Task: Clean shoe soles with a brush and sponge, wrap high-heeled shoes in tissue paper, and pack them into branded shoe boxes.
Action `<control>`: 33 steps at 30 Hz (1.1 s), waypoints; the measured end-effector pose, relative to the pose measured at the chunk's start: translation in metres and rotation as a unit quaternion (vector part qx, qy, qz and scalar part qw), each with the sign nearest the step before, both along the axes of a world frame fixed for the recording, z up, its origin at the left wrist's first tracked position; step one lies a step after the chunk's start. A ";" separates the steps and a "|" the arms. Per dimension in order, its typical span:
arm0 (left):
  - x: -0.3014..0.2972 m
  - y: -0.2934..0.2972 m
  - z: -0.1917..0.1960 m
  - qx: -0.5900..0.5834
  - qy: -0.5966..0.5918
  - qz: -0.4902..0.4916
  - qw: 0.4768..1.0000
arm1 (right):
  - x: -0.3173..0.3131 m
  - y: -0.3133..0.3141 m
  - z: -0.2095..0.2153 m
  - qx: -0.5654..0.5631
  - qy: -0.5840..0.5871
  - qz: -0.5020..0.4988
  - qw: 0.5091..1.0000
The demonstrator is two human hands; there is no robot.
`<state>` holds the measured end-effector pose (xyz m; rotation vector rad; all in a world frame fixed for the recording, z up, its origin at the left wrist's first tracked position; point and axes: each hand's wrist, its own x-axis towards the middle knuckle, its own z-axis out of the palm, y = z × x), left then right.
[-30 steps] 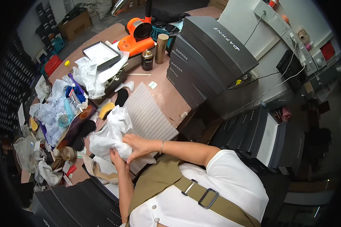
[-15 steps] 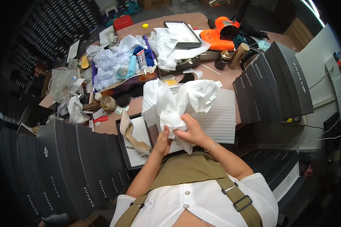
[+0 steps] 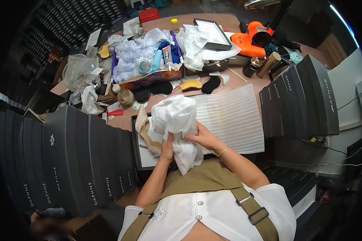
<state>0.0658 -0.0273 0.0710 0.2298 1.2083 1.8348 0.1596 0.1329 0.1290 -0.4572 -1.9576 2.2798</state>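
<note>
Between both hands I hold a bundle of white tissue paper (image 3: 175, 114) in front of my apron. My left hand (image 3: 167, 149) closes on its left side, and my right hand (image 3: 205, 139) grips it from the right. Whether anything is wrapped inside is hidden. Beneath and to the left, a beige high-heeled shoe (image 3: 143, 125) lies on its side in a shallow dark shoebox (image 3: 149, 162) with a white lining. A ribbed white foam sheet (image 3: 233, 120) lies flat to the right of the bundle.
Stacked dark shoeboxes stand left (image 3: 70, 156) and right (image 3: 305, 96). Behind are a purple-edged box of crumpled tissue (image 3: 126, 60), a glue tube (image 3: 167, 56), shoe pads (image 3: 191, 84), a jar (image 3: 126, 97), spray cans (image 3: 268, 64) and an orange tool (image 3: 249, 42).
The loose tissue that spread to the right is now gathered into a tighter, more upright bundle, its lower end hanging toward me. The view has shifted, so the table sits further right.
</note>
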 end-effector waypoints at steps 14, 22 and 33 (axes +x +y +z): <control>-0.044 -0.012 0.049 -0.322 0.507 0.281 0.749 | 0.027 0.104 -0.125 -0.422 -0.041 -0.103 0.900; -0.022 0.129 -0.060 -0.427 0.557 -0.396 0.592 | 0.021 0.109 -0.091 -0.316 -0.009 -0.124 0.940; -0.010 0.069 -0.008 -0.090 0.157 -0.086 0.980 | -0.037 0.103 -0.028 0.058 0.004 -0.183 0.981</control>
